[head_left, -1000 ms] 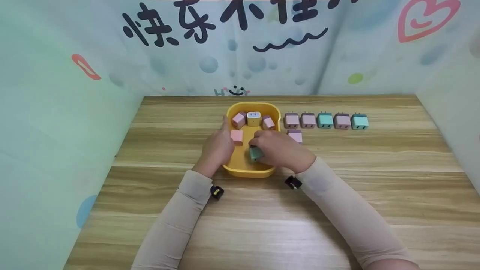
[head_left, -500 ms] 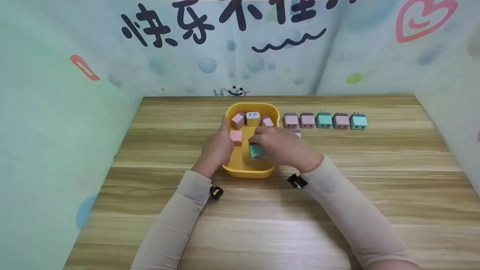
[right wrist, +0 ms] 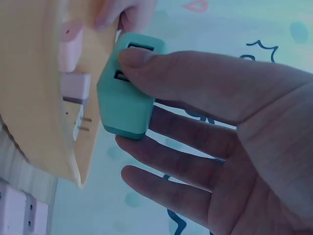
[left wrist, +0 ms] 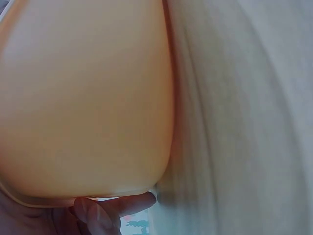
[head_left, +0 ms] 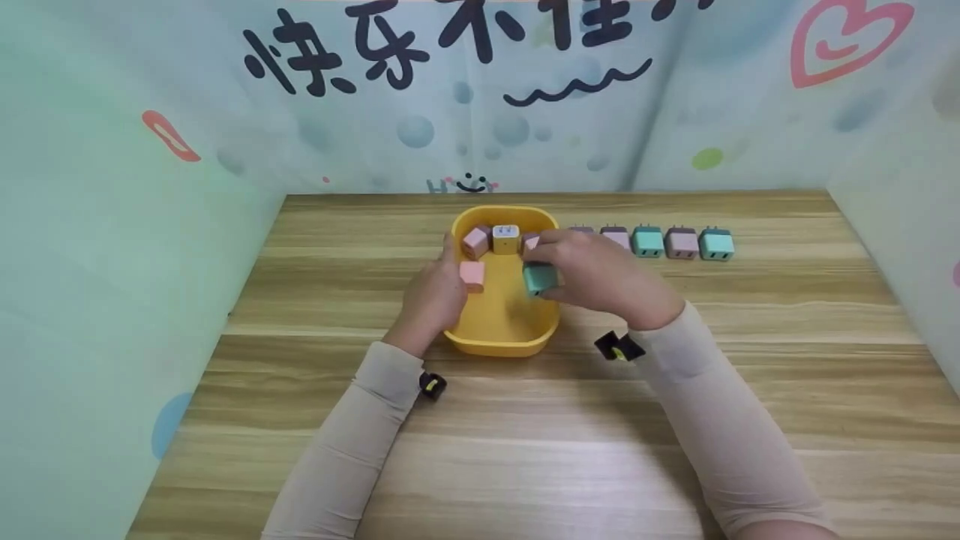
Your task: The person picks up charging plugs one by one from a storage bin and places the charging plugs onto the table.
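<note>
Wood-grain table (head_left: 480, 442), pale backdrop (head_left: 345, 146), black lettering (head_left: 482, 39), pink heart (head_left: 838, 53)

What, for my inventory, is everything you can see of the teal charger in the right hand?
The teal charger is a rounded block, smooth and plastic-looking, with two slots in one end and a darker band near the other; no prongs show. The right hand pinches it, thumb across the slotted end, partly covering one slot. In the head view it is raised at the right side of the yellow tray.
</note>
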Demonstrator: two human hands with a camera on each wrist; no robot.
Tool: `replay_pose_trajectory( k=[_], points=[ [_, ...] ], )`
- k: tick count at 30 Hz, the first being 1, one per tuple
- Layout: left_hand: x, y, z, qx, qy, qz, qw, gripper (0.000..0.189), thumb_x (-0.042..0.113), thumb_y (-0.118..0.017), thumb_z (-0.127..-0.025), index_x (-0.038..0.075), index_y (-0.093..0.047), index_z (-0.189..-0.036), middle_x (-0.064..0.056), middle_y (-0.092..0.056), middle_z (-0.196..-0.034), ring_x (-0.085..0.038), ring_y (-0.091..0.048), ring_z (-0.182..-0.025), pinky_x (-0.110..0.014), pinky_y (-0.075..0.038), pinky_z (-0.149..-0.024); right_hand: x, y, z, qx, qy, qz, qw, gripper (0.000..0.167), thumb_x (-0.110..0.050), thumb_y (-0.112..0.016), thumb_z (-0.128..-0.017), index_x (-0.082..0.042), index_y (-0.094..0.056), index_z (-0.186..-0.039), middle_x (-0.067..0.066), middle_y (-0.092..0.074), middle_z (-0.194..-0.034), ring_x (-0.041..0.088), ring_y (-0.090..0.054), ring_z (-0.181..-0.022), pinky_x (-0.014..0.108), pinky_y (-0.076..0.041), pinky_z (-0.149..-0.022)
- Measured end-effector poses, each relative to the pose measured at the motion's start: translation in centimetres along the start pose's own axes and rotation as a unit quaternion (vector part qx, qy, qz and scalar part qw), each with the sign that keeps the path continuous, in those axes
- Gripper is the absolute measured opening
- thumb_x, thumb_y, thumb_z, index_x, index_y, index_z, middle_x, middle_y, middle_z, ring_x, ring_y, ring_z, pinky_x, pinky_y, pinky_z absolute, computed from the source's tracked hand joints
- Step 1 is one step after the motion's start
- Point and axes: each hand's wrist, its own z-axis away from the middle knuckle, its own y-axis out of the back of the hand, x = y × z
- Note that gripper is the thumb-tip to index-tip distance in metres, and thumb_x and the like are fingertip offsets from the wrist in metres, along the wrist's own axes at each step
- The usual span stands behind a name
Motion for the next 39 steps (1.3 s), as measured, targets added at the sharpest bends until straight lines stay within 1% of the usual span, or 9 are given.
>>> replay_pose_trajectory(
  k=[4,6,9,11,20,24,32,34,39],
  points=[
    [0.0,0.0,0.1,-0.006,0.006,0.001,1.0,0.084,0.025,-0.057,-0.111,0.009,-0.001,-0.172,-0.013,-0.063,-0.101,-0.026,-0.062,-0.08,-0.036,-0.052,-0.071,0.7,0.7,0.5,0.017,-0.003,-0.017,0.9997,0.052,-0.012,-0.095,-0.082,-0.01,-0.077,-0.131,0.009,-0.072,-0.125,0.025,-0.069,-0.104,0.043,-0.059,-0.096],
    [0.0,0.0,0.1,-0.007,-0.001,-0.006,1.0,0.086,0.027,-0.058,-0.111,0.008,-0.001,-0.172,-0.014,-0.065,-0.102,-0.027,-0.063,-0.081,-0.037,-0.053,-0.072,1.1,0.9,0.7,0.025,0.002,-0.02,0.9995,0.052,-0.011,-0.095,-0.081,-0.008,-0.077,-0.129,0.01,-0.072,-0.12,0.025,-0.069,-0.1,0.042,-0.06,-0.093],
    [0.0,0.0,0.1,-0.009,-0.01,-0.016,0.9998,0.089,0.029,-0.06,-0.11,0.006,0.0,-0.171,-0.016,-0.067,-0.108,-0.027,-0.064,-0.084,-0.039,-0.055,-0.077,1.7,1.4,1.1,0.031,-0.004,-0.021,0.9993,0.055,-0.009,-0.097,-0.078,-0.006,-0.077,-0.129,0.01,-0.072,-0.116,0.025,-0.068,-0.097,0.041,-0.061,-0.09],
    [0.0,0.0,0.1,-0.005,-0.017,-0.024,0.9996,0.095,0.036,-0.064,-0.107,0.005,0.0,-0.171,-0.016,-0.068,-0.114,-0.027,-0.064,-0.087,-0.04,-0.055,-0.081,2.1,1.8,1.4,0.034,-0.012,-0.024,0.9991,0.056,-0.006,-0.097,-0.076,-0.006,-0.077,-0.129,0.01,-0.072,-0.116,0.025,-0.068,-0.098,0.041,-0.061,-0.091],
    [0.1,-0.1,0.2,-0.008,-0.001,-0.01,0.9999,0.082,0.025,-0.056,-0.112,0.008,-0.002,-0.172,-0.014,-0.065,-0.106,-0.027,-0.064,-0.085,-0.036,-0.054,-0.075,4.5,2.6,2.2,0.04,-0.061,-0.056,0.9958,0.047,0.002,-0.091,-0.08,-0.006,-0.079,-0.124,0.01,-0.074,-0.117,0.028,-0.069,-0.103,0.046,-0.061,-0.091],
    [0.0,-0.1,0.1,-0.006,-0.003,-0.01,0.9999,0.08,0.023,-0.054,-0.113,0.008,-0.002,-0.172,-0.014,-0.065,-0.109,-0.027,-0.064,-0.085,-0.037,-0.054,-0.076,5.5,2.9,2.5,0.037,-0.081,-0.062,0.9941,0.049,0.003,-0.091,-0.079,-0.004,-0.078,-0.126,0.012,-0.074,-0.118,0.03,-0.068,-0.104,0.048,-0.06,-0.093],
    [0.0,0.0,0.0,-0.01,-0.004,-0.01,0.9999,0.085,0.029,-0.055,-0.112,0.007,0.001,-0.172,-0.015,-0.066,-0.115,-0.027,-0.064,-0.088,-0.037,-0.053,-0.08,7.5,2.9,2.9,0.013,-0.116,-0.075,0.9903,0.045,0.002,-0.087,-0.082,-0.001,-0.077,-0.125,0.016,-0.072,-0.122,0.033,-0.066,-0.103,0.052,-0.057,-0.094],
    [0.1,0.0,0.0,-0.013,-0.002,-0.009,0.9999,0.083,0.026,-0.053,-0.113,0.009,0.003,-0.172,-0.014,-0.065,-0.112,-0.027,-0.063,-0.088,-0.036,-0.053,-0.079,8.0,2.9,2.9,0.01,-0.125,-0.078,0.9891,0.043,0.003,-0.086,-0.082,-0.002,-0.077,-0.124,0.016,-0.073,-0.12,0.033,-0.065,-0.103,0.053,-0.056,-0.095],
    [0.0,0.1,0.0,-0.005,-0.005,-0.009,0.9999,0.074,0.016,-0.047,-0.114,0.008,-0.001,-0.172,-0.013,-0.063,-0.096,-0.028,-0.063,-0.08,-0.037,-0.052,-0.072,8.8,2.8,3.0,-0.008,-0.141,-0.081,0.9866,0.043,0.002,-0.082,-0.082,-0.001,-0.076,-0.125,0.015,-0.073,-0.119,0.034,-0.063,-0.103,0.053,-0.055,-0.095]
  ],
)
